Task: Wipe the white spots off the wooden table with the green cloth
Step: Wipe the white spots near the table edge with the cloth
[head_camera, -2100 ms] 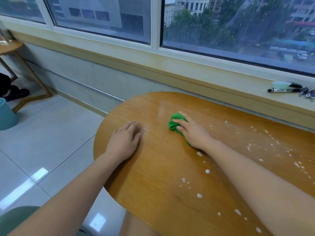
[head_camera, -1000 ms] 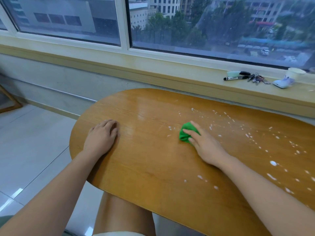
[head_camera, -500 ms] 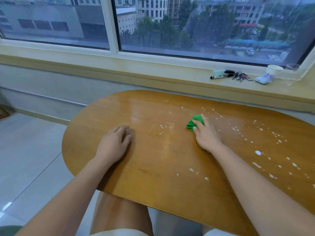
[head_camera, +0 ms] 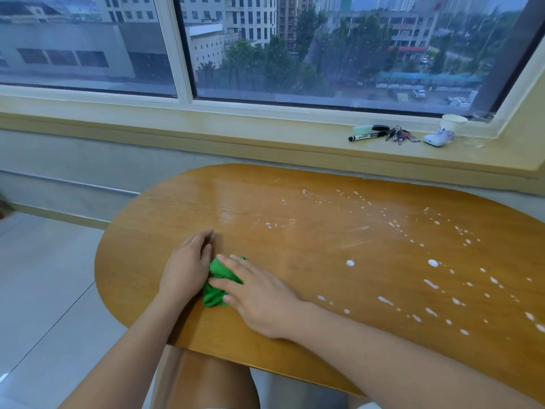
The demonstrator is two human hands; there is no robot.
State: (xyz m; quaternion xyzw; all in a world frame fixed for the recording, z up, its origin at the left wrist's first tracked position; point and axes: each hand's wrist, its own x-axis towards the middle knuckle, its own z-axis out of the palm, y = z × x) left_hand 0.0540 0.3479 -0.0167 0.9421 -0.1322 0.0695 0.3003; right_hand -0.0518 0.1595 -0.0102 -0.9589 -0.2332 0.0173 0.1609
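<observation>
Right hand point(head_camera: 259, 299) lies flat, fingers together, pressing the cloth point(head_camera: 219, 283) onto the tabletop point(head_camera: 309, 249). The cloth is bunched — only its left part shows beyond the fingertips, the rest sits under the palm. Left hand point(head_camera: 188, 267) rests palm down on the wood, fingers together and holding nothing, its thumb side touching the cloth's left edge. So the cloth sits between the two hands, with the left hand directly in its way on that side.

White spots point(head_camera: 350, 263) lie to the right of the right hand and beyond it: a few just beside the wrist, one round drop well apart, many small ones scattered toward the far right edge. The wood straight ahead of the left hand is glossy, with faint streaks only.

Tabletop: oval, orange-brown wood grain, rounded end to the left of the left hand. Bare knees show below its near edge.

Far beyond the right hand, on the sill point(head_camera: 265, 143): a marker point(head_camera: 365, 136), keys point(head_camera: 399, 135), a paper cup point(head_camera: 452, 125), and a small white object beside the cup — what it is I cannot tell. Window point(head_camera: 324, 48) above the sill looks onto buildings and trees. Pale floor tiles point(head_camera: 44, 276) to the left of the left hand.
</observation>
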